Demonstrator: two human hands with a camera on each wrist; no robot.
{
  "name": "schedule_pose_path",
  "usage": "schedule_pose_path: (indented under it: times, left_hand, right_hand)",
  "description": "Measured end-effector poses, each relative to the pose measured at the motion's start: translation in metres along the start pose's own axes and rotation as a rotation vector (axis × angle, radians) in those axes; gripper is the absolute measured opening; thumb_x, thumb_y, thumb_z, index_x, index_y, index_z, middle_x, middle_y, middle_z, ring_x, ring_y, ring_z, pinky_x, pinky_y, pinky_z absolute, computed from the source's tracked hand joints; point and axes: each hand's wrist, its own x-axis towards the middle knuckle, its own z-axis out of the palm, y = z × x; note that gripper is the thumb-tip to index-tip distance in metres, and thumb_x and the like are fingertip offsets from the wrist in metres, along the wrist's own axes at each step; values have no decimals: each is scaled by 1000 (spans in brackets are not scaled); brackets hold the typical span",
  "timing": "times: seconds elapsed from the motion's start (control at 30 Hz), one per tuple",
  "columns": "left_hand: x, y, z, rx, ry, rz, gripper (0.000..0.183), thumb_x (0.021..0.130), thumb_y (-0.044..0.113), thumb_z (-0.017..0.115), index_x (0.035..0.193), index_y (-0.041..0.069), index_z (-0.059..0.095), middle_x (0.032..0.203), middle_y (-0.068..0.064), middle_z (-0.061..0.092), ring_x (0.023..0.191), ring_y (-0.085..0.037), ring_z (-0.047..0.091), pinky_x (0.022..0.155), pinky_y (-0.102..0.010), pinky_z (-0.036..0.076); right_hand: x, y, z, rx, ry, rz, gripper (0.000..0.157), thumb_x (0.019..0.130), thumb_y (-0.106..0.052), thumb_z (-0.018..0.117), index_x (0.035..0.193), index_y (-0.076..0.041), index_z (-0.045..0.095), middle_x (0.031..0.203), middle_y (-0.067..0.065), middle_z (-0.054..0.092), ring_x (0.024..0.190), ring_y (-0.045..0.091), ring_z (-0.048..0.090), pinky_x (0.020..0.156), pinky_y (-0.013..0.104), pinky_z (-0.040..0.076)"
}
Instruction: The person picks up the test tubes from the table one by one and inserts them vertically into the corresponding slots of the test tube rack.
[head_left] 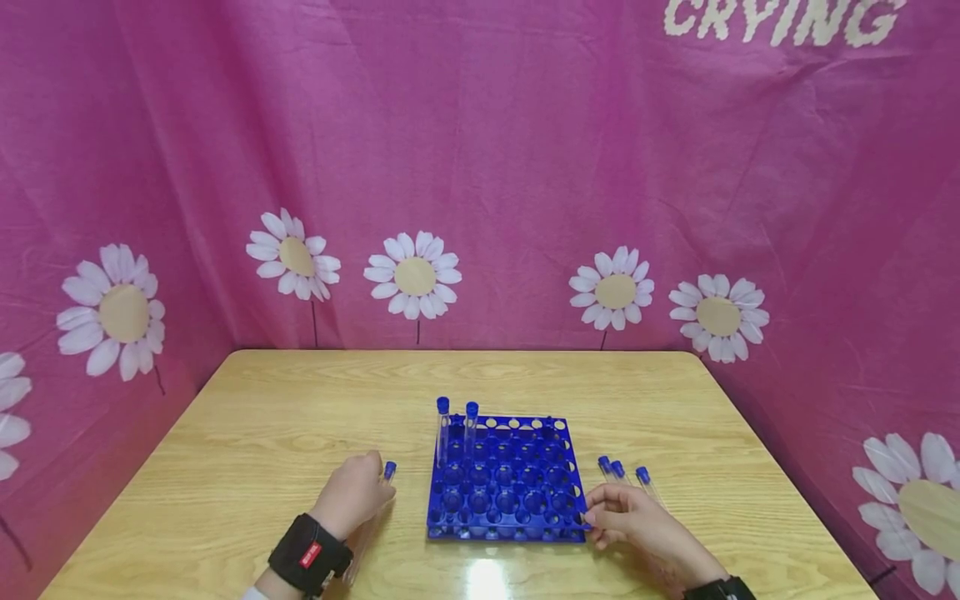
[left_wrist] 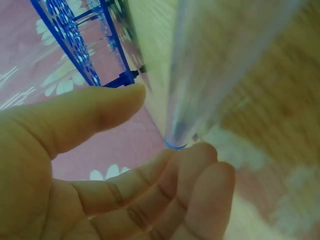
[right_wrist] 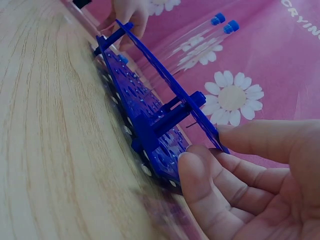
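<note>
A blue test tube rack (head_left: 506, 527) stands on the table. Two capped clear tubes, one at the corner (head_left: 443, 429) and another beside it (head_left: 471, 433), stand upright in its back left. My right hand (head_left: 630, 517) pinches the front right corner of the rack's top plate (right_wrist: 165, 75) between thumb and fingers, as the right wrist view shows. Left of the rack, my left hand (head_left: 358, 496) is over a blue-capped test tube (head_left: 390, 471) lying on the table. In the left wrist view thumb and fingers are apart, and the tube (left_wrist: 200, 75) lies beyond the fingertips; contact is unclear.
Three blue-capped tubes lie right of the rack, partly behind my right hand: a left one (head_left: 604, 462), a middle one (head_left: 617, 469) and a right one (head_left: 642, 475). The wooden table (head_left: 300, 400) ends at a pink curtain (head_left: 510, 167) with printed daisies.
</note>
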Motion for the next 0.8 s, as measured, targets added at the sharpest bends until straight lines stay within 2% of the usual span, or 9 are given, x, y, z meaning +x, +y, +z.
schedule_pose_path:
  times: [0.3,0.63,0.8]
  left_hand:
    - [6,-5,3,-16,-77,-45,11,76,6,62,85,0,57,62,-4,48,51,-14,43,46,-24,29]
    - [7,-8,3,-56,-107,-50,9,76,3,59,75,5,51,56,2,35,47,-10,31,43,-22,21]
    - [7,-7,1,-70,-106,-54,10,77,6,62,81,4,54,62,-2,45,51,-13,41,44,-22,28]
  right_hand:
    - [1,1,-1,2,-7,-6,44,89,-18,58,111,18,45,88,3,62,78,15,62,70,28,56]
    - [1,0,-1,-6,-17,-9,43,90,-17,56,111,19,44,88,4,61,79,14,62,70,28,55]
    - [2,1,-2,-9,-30,-19,44,91,-16,55,111,20,43,88,4,61,78,13,62,70,28,56]
